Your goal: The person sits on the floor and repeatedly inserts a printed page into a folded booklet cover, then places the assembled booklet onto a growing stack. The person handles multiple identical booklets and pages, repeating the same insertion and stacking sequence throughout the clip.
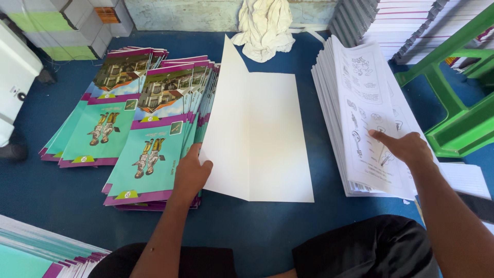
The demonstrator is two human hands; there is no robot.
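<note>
The left hand (189, 172) had its fingers curled around the near left edge of a blank white folded cover sheet (260, 136), thumb on top, lifting that flap off the blue floor (267, 226) while the right half lay flat. The right hand (406, 146) pressed loosely spread fingertips on the top printed sheet of the stack of line-drawn pages (360, 118) at the right, holding nothing. Judging from this, a firm thumb-and-finger pinch near the flap's edge would keep the crease straight, and a light press would slide off one bundle only. The cover looked stiff, matte card; the pages thin and soft. Glossy teal and purple covers (139, 128) fanned out at the left, and a crumpled white cloth (265, 25) lay at the far side.
</note>
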